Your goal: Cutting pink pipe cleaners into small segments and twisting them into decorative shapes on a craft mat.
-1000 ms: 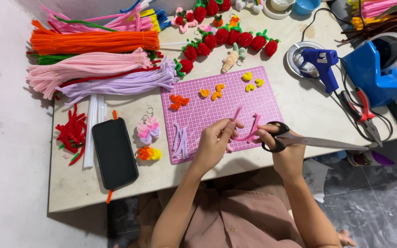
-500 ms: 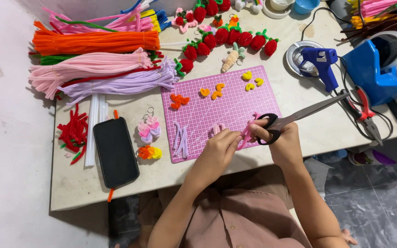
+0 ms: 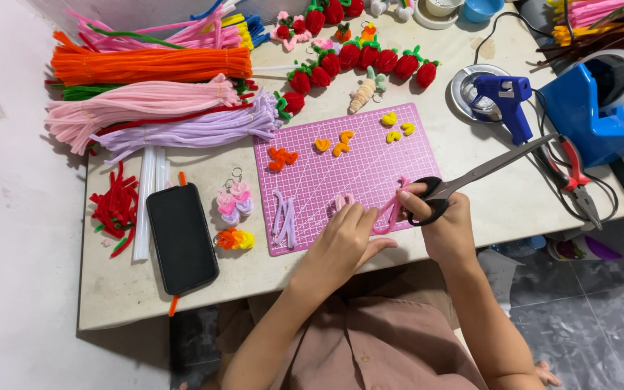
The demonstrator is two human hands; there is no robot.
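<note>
My left hand rests on the near edge of the pink cutting mat and pinches a bent pink pipe cleaner. My right hand also touches that pipe cleaner while its fingers sit in the black handles of long grey scissors, whose blades point up and to the right. On the mat lie small orange and yellow pipe-cleaner hearts and short lilac pieces.
Bundles of orange, pink and lilac pipe cleaners lie at the back left. A black phone, red scraps, strawberry figures, a blue glue gun, red pliers and a blue tape dispenser surround the mat.
The scissors swung from pointing right along the table edge to pointing up and right. Both hands came closer together over the pink pipe cleaner at the mat's near edge.
</note>
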